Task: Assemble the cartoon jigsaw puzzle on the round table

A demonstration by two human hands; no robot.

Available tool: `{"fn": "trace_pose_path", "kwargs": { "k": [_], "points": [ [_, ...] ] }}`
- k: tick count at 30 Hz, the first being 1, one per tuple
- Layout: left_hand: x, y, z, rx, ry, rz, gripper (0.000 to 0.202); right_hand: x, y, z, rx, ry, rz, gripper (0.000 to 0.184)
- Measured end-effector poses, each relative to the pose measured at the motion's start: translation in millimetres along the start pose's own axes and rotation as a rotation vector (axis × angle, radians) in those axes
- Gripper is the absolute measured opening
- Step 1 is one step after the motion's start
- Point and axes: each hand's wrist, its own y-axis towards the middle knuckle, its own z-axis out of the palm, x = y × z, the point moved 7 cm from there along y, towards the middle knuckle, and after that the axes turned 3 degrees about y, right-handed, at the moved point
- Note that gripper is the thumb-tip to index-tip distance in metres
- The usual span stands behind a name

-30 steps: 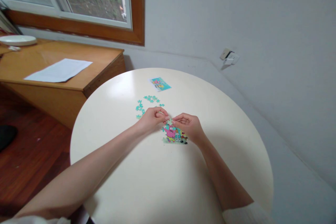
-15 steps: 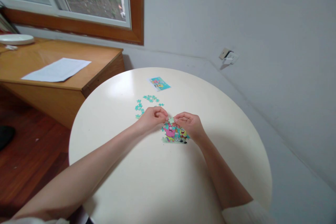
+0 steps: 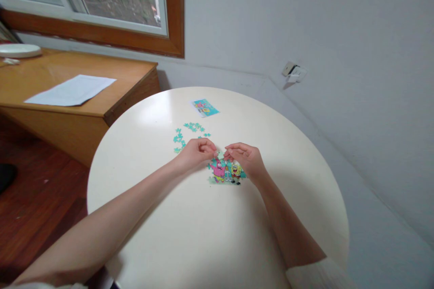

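Note:
A partly assembled jigsaw puzzle [image 3: 219, 173] with a pink starfish and a yellow sponge figure lies on the table in front of me. Just above its top edge, a pale green puzzle piece [image 3: 221, 155] shows between my two hands. My left hand [image 3: 200, 150] has its thumb and forefinger pinched at the left side of that piece. On the other side, my right hand [image 3: 247, 159] hovers over the puzzle's upper right, thumb and fingers a little apart, seemingly holding nothing. It hides part of the puzzle's top right area.
Several loose teal puzzle pieces [image 3: 179, 137] lie beyond my left hand on the round white table [image 3: 190, 239]. Farther back is a small picture card [image 3: 205, 108]. A wooden desk [image 3: 132, 72] with a paper sheet [image 3: 73, 90] stands at the left.
My right hand's fingers have loosened and drawn slightly away from the pale green piece. The left hand keeps its pinch. The view has shifted slightly.

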Motion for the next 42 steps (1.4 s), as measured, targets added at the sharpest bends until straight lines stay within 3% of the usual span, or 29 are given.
{"fn": "trace_pose_path", "kwargs": {
  "k": [11,16,21,25,28,35,42],
  "points": [
    [0.6,-2.5,10.6,0.022,0.047,0.021,0.020,-2.0,-6.1,9.8,0.119,-0.029,0.056,0.024],
    [2.4,-3.2,14.3,0.046,0.163,0.047,0.017,-6.5,-8.7,6.2,0.206,-0.049,0.160,0.024],
    [-8.9,-10.3,20.9,0.052,0.611,0.300,0.009,-14.0,-8.8,-14.8,0.211,-0.111,0.253,0.024],
    [-8.4,-19.4,42.0,0.277,0.887,0.528,0.025,-15.3,-9.0,-32.8,0.199,-0.157,0.292,0.030],
    [-2.3,-21.5,47.1,0.340,1.039,0.620,0.030,-17.3,-11.1,-38.3,0.239,-0.200,0.330,0.031],
    [6.6,-16.5,38.9,0.299,1.195,0.604,0.029,-24.5,-14.1,-40.1,0.316,-0.267,0.348,0.026],
    [8.2,-16.2,36.2,0.280,1.216,0.542,0.030,-27.9,-14.3,-43.5,0.297,-0.282,0.384,0.024]
  ]
}}
